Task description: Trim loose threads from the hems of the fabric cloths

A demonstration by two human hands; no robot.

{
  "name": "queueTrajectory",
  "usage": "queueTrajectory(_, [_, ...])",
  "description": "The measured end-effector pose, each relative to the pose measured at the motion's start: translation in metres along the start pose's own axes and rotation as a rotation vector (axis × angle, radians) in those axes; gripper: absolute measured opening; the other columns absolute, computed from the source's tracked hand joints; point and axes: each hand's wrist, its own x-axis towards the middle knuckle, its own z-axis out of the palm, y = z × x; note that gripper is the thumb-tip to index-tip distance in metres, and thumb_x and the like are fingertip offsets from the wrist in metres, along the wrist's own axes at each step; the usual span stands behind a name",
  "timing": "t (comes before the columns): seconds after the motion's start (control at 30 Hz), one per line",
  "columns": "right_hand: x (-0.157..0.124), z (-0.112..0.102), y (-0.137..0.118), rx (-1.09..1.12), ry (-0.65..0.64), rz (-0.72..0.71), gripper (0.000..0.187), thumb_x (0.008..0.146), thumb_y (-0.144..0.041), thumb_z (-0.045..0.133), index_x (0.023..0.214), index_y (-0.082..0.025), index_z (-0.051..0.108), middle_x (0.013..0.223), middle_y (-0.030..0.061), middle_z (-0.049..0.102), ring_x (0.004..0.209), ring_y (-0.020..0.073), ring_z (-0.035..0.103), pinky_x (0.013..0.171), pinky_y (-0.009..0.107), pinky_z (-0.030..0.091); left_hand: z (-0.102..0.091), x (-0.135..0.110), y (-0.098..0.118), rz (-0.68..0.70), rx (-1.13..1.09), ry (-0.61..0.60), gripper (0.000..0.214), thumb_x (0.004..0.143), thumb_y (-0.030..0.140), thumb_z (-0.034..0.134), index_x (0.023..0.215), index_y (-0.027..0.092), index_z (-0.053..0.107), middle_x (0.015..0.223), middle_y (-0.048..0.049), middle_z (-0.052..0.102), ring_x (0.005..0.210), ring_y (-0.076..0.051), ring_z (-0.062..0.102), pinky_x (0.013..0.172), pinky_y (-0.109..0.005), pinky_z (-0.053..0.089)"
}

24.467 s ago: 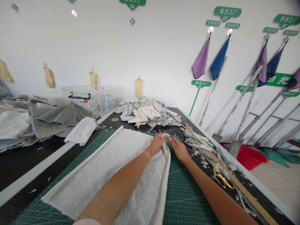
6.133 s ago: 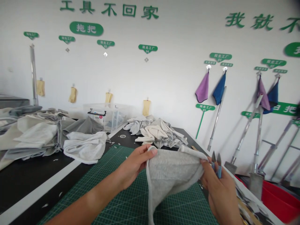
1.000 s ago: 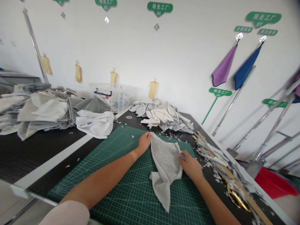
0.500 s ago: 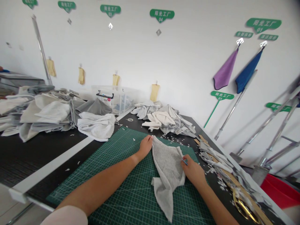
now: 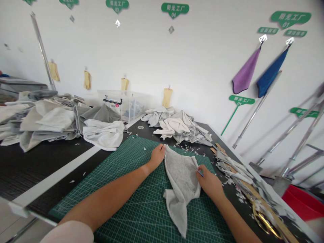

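On the black table (image 5: 50,162) at far left lie stacked grey and cream cloths (image 5: 48,121); a loose white towel (image 5: 103,135) sits beside them, and a clear plastic bin (image 5: 131,106) stands behind it; yellow gloves (image 5: 166,97) hang on the wall above; the green cutting mat (image 5: 106,168) fills the table's front, with white scraps (image 5: 188,148) scattered along its far edge; the person's left hand (image 5: 157,157) rests on the mat, relaxed and not clenched, its fingertips touching the top corner of the grey cloth (image 5: 181,182); that cloth lies on the mat between both hands, rumpled, with its pale tail pointing toward the person; a heap of grey and cream cloth (image 5: 177,126) sits beyond the mat; the right hand (image 5: 209,184) lies at the cloth's right edge, its fingers pinching small blue snips (image 5: 200,172) against the fabric; further right, cloth strips (image 5: 233,168) lie over a wooden ruler (image 5: 255,197), with gold scissors (image 5: 264,222) beside them; past the table, a purple towel (image 5: 246,71) and a blue towel (image 5: 272,69) hang on the wall, and a red tub (image 5: 302,206) sits on the floor.
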Motion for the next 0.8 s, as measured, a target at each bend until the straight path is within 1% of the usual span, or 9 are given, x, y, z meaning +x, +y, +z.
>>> queueTrajectory(0.13, [0.001,0.0,0.002,0.039,-0.016,0.009,0.033,0.098,-0.048,0.035,0.115,-0.027,0.056,0.092,0.0054,0.071,0.087,0.0257,0.069,0.069,0.029,0.039,-0.001,-0.001,0.0,-0.003,0.012,0.004,0.031,0.1,0.037,0.04,0.083,0.02,0.06,0.084,-0.0024,0.068,0.08,-0.016,0.06,0.074,-0.025,0.039])
queueTrajectory(0.2, [0.001,-0.002,0.003,0.088,-0.016,0.009,0.035,0.098,-0.049,0.035,0.114,-0.028,0.058,0.096,0.0052,0.071,0.089,0.0251,0.068,0.07,0.029,0.039,-0.001,-0.002,0.001,-0.006,0.013,-0.004,0.031,0.099,0.038,0.041,0.084,0.02,0.06,0.085,-0.0022,0.068,0.08,-0.016,0.06,0.074,-0.025,0.04])
queueTrajectory(0.3, [0.002,-0.006,0.005,0.189,0.011,-0.006,0.04,0.099,-0.052,0.032,0.106,-0.028,0.062,0.103,0.0048,0.071,0.094,0.024,0.067,0.071,0.027,0.039,-0.001,-0.002,0.002,-0.012,-0.011,-0.012,0.024,0.098,0.035,0.044,0.089,0.02,0.061,0.089,-0.0027,0.07,0.083,-0.016,0.062,0.076,-0.025,0.041])
queueTrajectory(0.37, [0.002,-0.01,0.004,0.259,0.041,-0.02,0.045,0.099,-0.055,0.03,0.097,-0.026,0.065,0.097,0.0038,0.071,0.092,0.0228,0.066,0.072,0.026,0.04,0.0,-0.002,0.002,-0.036,-0.048,-0.002,0.018,0.096,0.032,0.047,0.097,0.02,0.061,0.091,-0.003,0.071,0.084,-0.016,0.063,0.076,-0.025,0.042])
queueTrajectory(0.43, [0.004,-0.015,-0.001,0.324,0.08,-0.022,0.048,0.098,-0.057,0.029,0.089,-0.026,0.066,0.086,0.0023,0.069,0.086,0.0213,0.064,0.07,0.026,0.039,0.001,-0.001,0.001,-0.058,-0.078,0.002,0.015,0.095,0.03,0.05,0.1,0.02,0.061,0.089,-0.0026,0.071,0.082,-0.016,0.064,0.074,-0.025,0.042])
queueTrajectory(0.53, [0.009,-0.021,-0.016,0.404,0.096,-0.062,0.051,0.097,-0.059,0.031,0.084,-0.025,0.067,0.077,0.0006,0.066,0.076,0.0193,0.061,0.066,0.025,0.038,0.001,-0.001,0.0,-0.038,-0.096,-0.027,0.014,0.093,0.029,0.051,0.097,0.021,0.062,0.083,-0.0009,0.07,0.077,-0.015,0.063,0.072,-0.025,0.042])
queueTrajectory(0.67, [0.027,-0.025,-0.047,0.483,0.068,-0.213,0.052,0.095,-0.059,0.034,0.079,-0.023,0.067,0.072,-0.0001,0.064,0.072,0.018,0.058,0.064,0.025,0.036,0.001,0.0,0.0,-0.029,-0.1,-0.036,0.015,0.093,0.029,0.051,0.094,0.021,0.064,0.086,-0.0012,0.07,0.079,-0.015,0.063,0.073,-0.024,0.042])
queueTrajectory(0.73, [0.04,-0.023,-0.064,0.523,0.08,-0.262,0.049,0.095,-0.056,0.036,0.081,-0.022,0.067,0.073,0.0,0.064,0.072,0.0179,0.058,0.065,0.025,0.037,0.001,0.0,0.0,-0.035,-0.086,-0.058,0.015,0.093,0.03,0.052,0.092,0.02,0.064,0.086,-0.0017,0.071,0.08,-0.015,0.063,0.072,-0.025,0.042])
queueTrajectory(0.8, [0.053,-0.015,-0.079,0.576,0.117,-0.29,0.043,0.094,-0.053,0.039,0.089,-0.022,0.068,0.081,0.0009,0.067,0.077,0.0184,0.06,0.069,0.025,0.039,0.001,-0.002,0.002,-0.028,-0.046,-0.089,0.015,0.092,0.03,0.053,0.093,0.02,0.064,0.085,-0.0021,0.071,0.078,-0.015,0.063,0.071,-0.025,0.041])
